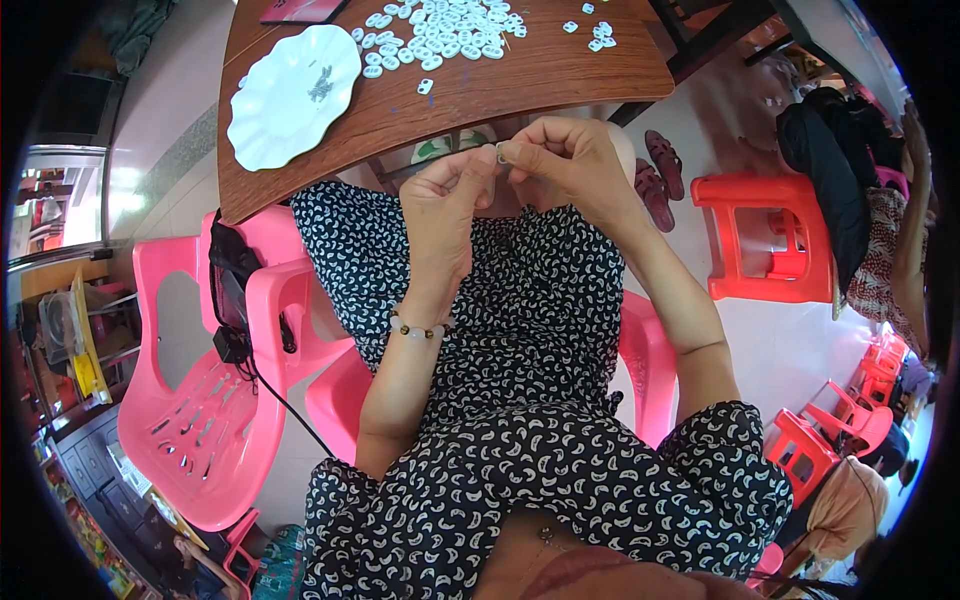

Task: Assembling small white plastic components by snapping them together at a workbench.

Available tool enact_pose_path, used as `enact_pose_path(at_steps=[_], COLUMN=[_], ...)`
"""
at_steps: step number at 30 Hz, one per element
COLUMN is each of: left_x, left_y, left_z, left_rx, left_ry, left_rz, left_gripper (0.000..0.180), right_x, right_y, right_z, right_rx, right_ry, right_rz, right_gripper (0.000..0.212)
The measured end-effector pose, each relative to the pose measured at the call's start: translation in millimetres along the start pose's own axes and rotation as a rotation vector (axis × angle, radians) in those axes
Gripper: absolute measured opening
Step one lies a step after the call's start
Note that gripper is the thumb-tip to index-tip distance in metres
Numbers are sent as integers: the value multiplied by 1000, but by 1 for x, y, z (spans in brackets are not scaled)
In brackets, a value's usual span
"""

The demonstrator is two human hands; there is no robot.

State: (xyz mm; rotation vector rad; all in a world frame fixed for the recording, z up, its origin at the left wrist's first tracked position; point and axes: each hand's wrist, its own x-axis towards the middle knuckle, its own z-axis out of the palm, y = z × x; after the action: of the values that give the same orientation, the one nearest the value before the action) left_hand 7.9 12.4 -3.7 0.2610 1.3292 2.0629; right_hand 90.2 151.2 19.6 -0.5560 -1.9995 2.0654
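Note:
Over my lap, just off the table's near edge, my left hand [447, 195] and my right hand [575, 165] meet with their fingertips pinched together. Between them shows a bit of a small white plastic piece [501, 154] with a dark spot; the fingers hide the rest. On the brown wooden table [520, 85] lies a heap of small white oval pieces [450, 28] with two holes each. One loose white piece [425, 86] lies nearer the edge. At the left, a white scalloped plate [275, 115] carries a little cluster of tiny grey metal parts [321, 85].
Several more white pieces [600, 38] lie at the table's right. A pink chair [200, 430] with a black bag [232, 270] and cable stands at my left. Red stool [765, 240] and dark red sandals [655, 195] are to the right. Another person sits at the far right.

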Motion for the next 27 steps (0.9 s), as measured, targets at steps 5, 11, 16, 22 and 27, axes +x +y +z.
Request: enact_pose_path(at_steps=[5, 11, 16, 22, 27], left_x=[1, 14, 63, 107, 121], left_y=[5, 14, 34, 42, 39], left_z=[0, -10, -25, -2, 19], left_rx=[-15, 231, 809, 1197, 1457], left_ry=[-22, 50, 134, -59, -201], left_rz=[-49, 138, 462, 674, 794], left_gripper=[21, 14, 16, 20, 23], right_x=[3, 7, 7, 4, 3], right_y=[4, 12, 8, -3, -4], right_z=[1, -10, -15, -16, -20], right_rx=[84, 214, 309, 363, 363], right_ry=[32, 67, 100, 148, 163], right_rz=[-4, 67, 16, -5, -29], right_gripper=[20, 18, 14, 13, 13])
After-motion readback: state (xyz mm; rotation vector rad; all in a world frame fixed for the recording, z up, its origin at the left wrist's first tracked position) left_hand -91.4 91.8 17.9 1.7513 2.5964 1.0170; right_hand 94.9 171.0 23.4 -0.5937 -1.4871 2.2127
